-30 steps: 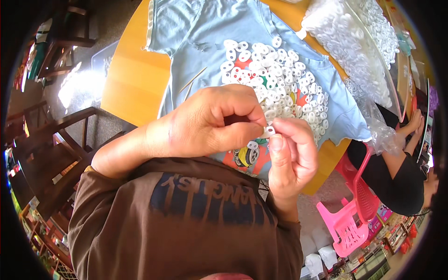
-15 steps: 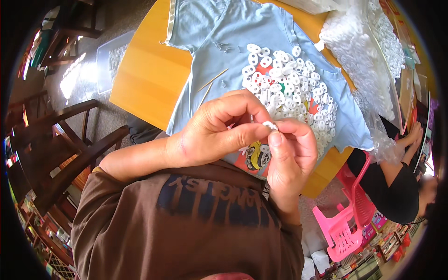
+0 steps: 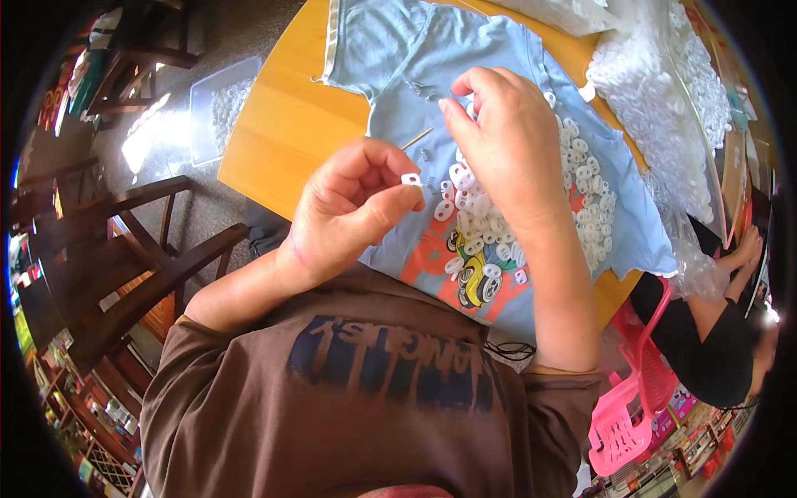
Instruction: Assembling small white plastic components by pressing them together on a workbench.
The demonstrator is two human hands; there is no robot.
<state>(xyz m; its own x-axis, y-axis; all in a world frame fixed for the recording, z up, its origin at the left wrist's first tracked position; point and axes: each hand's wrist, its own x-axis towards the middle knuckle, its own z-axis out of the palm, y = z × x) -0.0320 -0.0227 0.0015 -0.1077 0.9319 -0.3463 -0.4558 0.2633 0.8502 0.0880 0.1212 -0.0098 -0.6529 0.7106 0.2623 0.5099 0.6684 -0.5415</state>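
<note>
The grip of my left hand [image 3: 344, 209] is pinched tight, thumb against forefinger, and has hold of one small white piece [image 3: 411, 179]. The piece is rounded, plastic in appearance, with a dark hole showing in it; my fingertips cover the remainder. It sits at the very tips of thumb and forefinger, raised above a light blue shirt [image 3: 498, 37]. The grip of my right hand [image 3: 508, 137] is slightly parted at thumb and forefinger, with nothing visible between them; the tips are near a few small grey coils [image 3: 422, 89] on the shirt. Whether the other fingers of that hand hold anything, I cannot tell. Under and beside my right forearm lies a loose heap of white ovals [image 3: 471, 207], many showing two holes, spread over the shirt's coloured print. A thin wooden stick [image 3: 418, 139] lies between my two hands. The shirt covers much of the yellow wooden desk [image 3: 282, 108]. At the right, a translucent plastic bag [image 3: 660, 37] contains a large mass of white pieces; a crumpled clear bag [image 3: 701, 274] is near the desk's edge. To the left, beyond the desk, a clear tub [image 3: 202, 124] holds many greyish items, too small to identify.
</note>
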